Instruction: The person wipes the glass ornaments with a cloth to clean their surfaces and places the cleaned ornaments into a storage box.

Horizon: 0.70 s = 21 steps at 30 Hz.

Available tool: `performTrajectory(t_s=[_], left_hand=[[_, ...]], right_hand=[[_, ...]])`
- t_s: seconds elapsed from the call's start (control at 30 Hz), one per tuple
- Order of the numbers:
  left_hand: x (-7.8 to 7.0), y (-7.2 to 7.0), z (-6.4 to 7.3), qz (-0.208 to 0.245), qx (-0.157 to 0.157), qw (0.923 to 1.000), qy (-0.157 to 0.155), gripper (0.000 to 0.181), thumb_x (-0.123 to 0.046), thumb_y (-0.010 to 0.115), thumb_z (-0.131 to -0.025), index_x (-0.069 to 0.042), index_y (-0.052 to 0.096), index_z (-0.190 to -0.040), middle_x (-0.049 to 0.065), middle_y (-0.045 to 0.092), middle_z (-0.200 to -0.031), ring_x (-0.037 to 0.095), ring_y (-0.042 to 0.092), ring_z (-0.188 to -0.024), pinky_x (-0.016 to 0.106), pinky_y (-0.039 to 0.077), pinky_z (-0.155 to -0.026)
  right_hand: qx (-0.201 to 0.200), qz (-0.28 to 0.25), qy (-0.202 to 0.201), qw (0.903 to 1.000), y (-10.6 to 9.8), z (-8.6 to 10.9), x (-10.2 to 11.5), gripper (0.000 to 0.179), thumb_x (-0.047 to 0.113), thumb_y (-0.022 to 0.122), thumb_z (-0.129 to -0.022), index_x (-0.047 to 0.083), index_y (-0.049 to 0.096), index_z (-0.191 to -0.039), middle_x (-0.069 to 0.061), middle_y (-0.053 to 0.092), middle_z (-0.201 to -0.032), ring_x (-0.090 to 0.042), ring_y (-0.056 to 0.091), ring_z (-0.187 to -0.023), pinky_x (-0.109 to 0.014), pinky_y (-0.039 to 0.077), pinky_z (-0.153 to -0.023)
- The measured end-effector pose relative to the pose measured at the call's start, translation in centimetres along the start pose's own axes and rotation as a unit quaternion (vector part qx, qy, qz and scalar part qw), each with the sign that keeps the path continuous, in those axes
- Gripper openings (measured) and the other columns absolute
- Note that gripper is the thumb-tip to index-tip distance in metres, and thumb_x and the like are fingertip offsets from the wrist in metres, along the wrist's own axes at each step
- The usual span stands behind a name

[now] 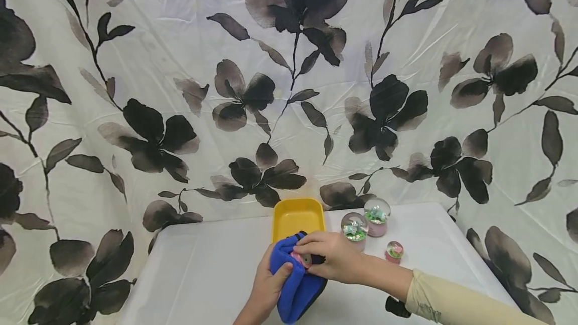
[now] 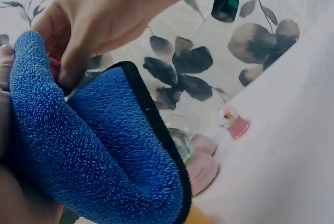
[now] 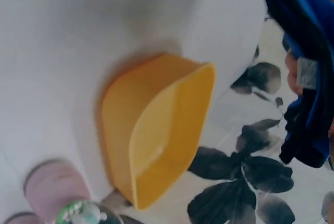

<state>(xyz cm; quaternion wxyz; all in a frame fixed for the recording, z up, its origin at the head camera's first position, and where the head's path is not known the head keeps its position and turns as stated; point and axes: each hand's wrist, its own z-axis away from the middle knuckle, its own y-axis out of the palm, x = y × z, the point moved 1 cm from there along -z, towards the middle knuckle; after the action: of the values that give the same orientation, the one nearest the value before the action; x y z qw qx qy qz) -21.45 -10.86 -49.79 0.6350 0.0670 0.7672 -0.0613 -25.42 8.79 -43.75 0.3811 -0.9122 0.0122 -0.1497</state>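
My left hand (image 1: 266, 282) grips a folded blue microfiber cloth (image 1: 291, 297) with dark edging, its thumb lying over the front. Tucked into the cloth's upper fold is a small pink snow globe (image 1: 301, 259), mostly covered by cloth and fingers. My right hand (image 1: 336, 257) pinches this globe from the right with thumb and fingertips. In the left wrist view the cloth (image 2: 99, 145) fills the foreground, and the right hand (image 2: 91, 25) reaches behind its top edge, with only a bit of pink showing. The right wrist view catches the cloth's dark edge and white label (image 3: 307, 73).
Behind the hands stands a yellow tray (image 1: 276, 219) on the white table (image 1: 203, 265). To its right are two larger snow globes (image 1: 354, 229) on pink bases and a smaller snow globe (image 1: 394, 252). A floral curtain (image 1: 316, 114) hangs along the table's back.
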Motion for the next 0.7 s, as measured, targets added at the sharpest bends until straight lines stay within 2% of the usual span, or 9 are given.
performTrajectory(t_s=[0.1,0.2,0.37,0.47,0.53,0.57,0.6,0.63,0.7], left_hand=[[-0.1,0.0,0.1,-0.022,-0.017,0.999,0.035,0.041,-0.011,0.06,-0.097,-0.007,0.045,-0.135,0.012,0.054,-0.128,0.029,0.055,-0.112,0.034,0.047,-0.093],[-0.1,0.0,0.0,-0.052,-0.035,0.9961,0.062,0.043,-0.01,0.062,-0.095,-0.011,0.046,-0.135,0.008,0.053,-0.129,0.028,0.055,-0.113,0.036,0.047,-0.093],[-0.2,-0.3,0.2,-0.085,-0.054,0.9887,0.11,0.044,-0.006,0.065,-0.092,-0.019,0.051,-0.132,0.002,0.049,-0.135,0.026,0.052,-0.119,0.037,0.046,-0.096],[-0.3,-0.5,0.3,-0.091,-0.044,0.9851,0.139,0.046,-0.003,0.066,-0.09,-0.019,0.052,-0.131,0.003,0.046,-0.138,0.028,0.047,-0.124,0.036,0.042,-0.099],[-0.2,-0.6,0.3,-0.095,-0.033,0.9837,0.149,0.047,-0.002,0.067,-0.089,-0.019,0.052,-0.131,0.004,0.043,-0.141,0.03,0.044,-0.127,0.038,0.041,-0.1],[-0.2,-0.6,0.3,-0.095,-0.028,0.9841,0.148,0.047,-0.003,0.067,-0.09,-0.02,0.051,-0.131,0.004,0.042,-0.141,0.031,0.043,-0.128,0.038,0.04,-0.101],[-0.2,-0.6,0.3,-0.095,-0.023,0.985,0.143,0.048,-0.005,0.067,-0.09,-0.021,0.051,-0.132,0.003,0.041,-0.142,0.03,0.042,-0.128,0.039,0.04,-0.101],[-0.1,-0.6,0.2,-0.095,-0.019,0.9862,0.134,0.047,-0.006,0.066,-0.091,-0.022,0.051,-0.132,0.002,0.041,-0.142,0.029,0.043,-0.128,0.039,0.041,-0.1],[0.0,-0.7,0.2,-0.095,-0.013,0.9886,0.117,0.045,-0.009,0.064,-0.093,-0.021,0.05,-0.134,0.002,0.044,-0.14,0.027,0.045,-0.126,0.038,0.041,-0.1]], right_hand=[[-0.022,-0.089,0.097,0.991,0.3,-0.1,0.5,0.041,0.003,0.083,-0.074,0.005,0.071,-0.113,-0.001,0.069,-0.107,-0.011,0.065,-0.098,-0.023,0.052,-0.079],[-0.055,-0.181,0.231,0.9544,0.8,0.0,0.9,0.04,0.006,0.084,-0.073,0.006,0.072,-0.111,0.001,0.07,-0.101,-0.014,0.067,-0.093,-0.026,0.055,-0.072],[-0.096,-0.308,0.418,0.8489,2.0,0.2,1.5,0.039,0.011,0.086,-0.072,0.0,0.072,-0.107,-0.005,0.072,-0.093,-0.019,0.069,-0.085,-0.031,0.056,-0.072],[-0.103,-0.404,0.479,0.7725,2.4,0.4,1.9,0.037,0.011,0.082,-0.077,-0.006,0.07,-0.108,-0.013,0.072,-0.096,-0.024,0.07,-0.086,-0.036,0.056,-0.075],[-0.1,-0.445,0.503,0.7339,2.5,0.4,1.9,0.036,0.012,0.079,-0.08,-0.007,0.069,-0.109,-0.016,0.071,-0.098,-0.025,0.07,-0.087,-0.038,0.055,-0.076],[-0.093,-0.456,0.509,0.7237,2.4,0.4,1.8,0.036,0.013,0.078,-0.082,-0.008,0.068,-0.11,-0.016,0.071,-0.1,-0.026,0.07,-0.088,-0.039,0.055,-0.077],[-0.086,-0.459,0.512,0.7208,2.3,0.4,1.7,0.037,0.013,0.078,-0.082,-0.008,0.068,-0.111,-0.017,0.071,-0.1,-0.026,0.07,-0.088,-0.039,0.055,-0.077],[-0.079,-0.447,0.51,0.731,2.2,0.4,1.6,0.037,0.012,0.078,-0.081,-0.008,0.068,-0.111,-0.017,0.071,-0.099,-0.025,0.07,-0.087,-0.039,0.055,-0.077],[-0.06,-0.397,0.487,0.7753,1.8,0.2,1.3,0.039,0.01,0.081,-0.078,-0.008,0.068,-0.11,-0.014,0.071,-0.096,-0.023,0.07,-0.086,-0.036,0.055,-0.076]])
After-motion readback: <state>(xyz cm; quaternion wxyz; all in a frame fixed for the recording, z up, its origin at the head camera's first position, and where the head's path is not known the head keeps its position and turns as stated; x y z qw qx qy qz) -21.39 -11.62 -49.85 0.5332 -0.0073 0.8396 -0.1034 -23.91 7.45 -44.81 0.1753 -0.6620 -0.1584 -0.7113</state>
